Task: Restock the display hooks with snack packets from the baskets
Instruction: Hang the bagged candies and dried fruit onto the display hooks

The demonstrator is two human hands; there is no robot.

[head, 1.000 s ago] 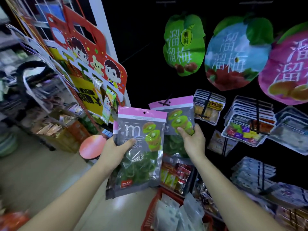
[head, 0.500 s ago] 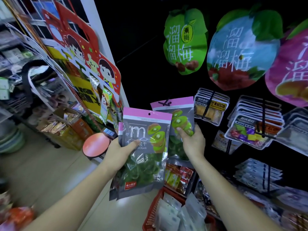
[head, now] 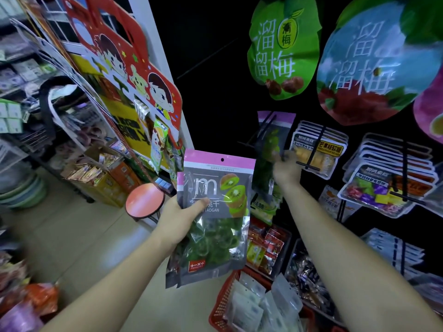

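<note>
1. The left hand (head: 178,218) is clamped on a kiwi packet (head: 212,218), thumb on the front. A second packet seems to sit behind it, but I cannot be sure.
2. The right hand (head: 286,170) is up at the black wall, by a hung packet (head: 272,149) on a hook (head: 263,127). That hand is blurry, so I cannot tell if it grips the packet or just touches it.
3. The two hands are apart, the right one higher and nearer the wall.
4. A red basket (head: 221,305) with more packets sits low, under the arms.
5. What could go wrong: the small hole at the top of the held packet could miss the thin hook. Then the packet might bend or drop.
6. The hung packet looks tilted. If it is not pushed all the way back, it could slide off the hook.
7. The left hand grips the slick packet at one side only. A loose grip could let one slip down to the floor.
8. The mango packs (head: 316,149) hang just beside. A bump from the right arm could knock them.
</note>
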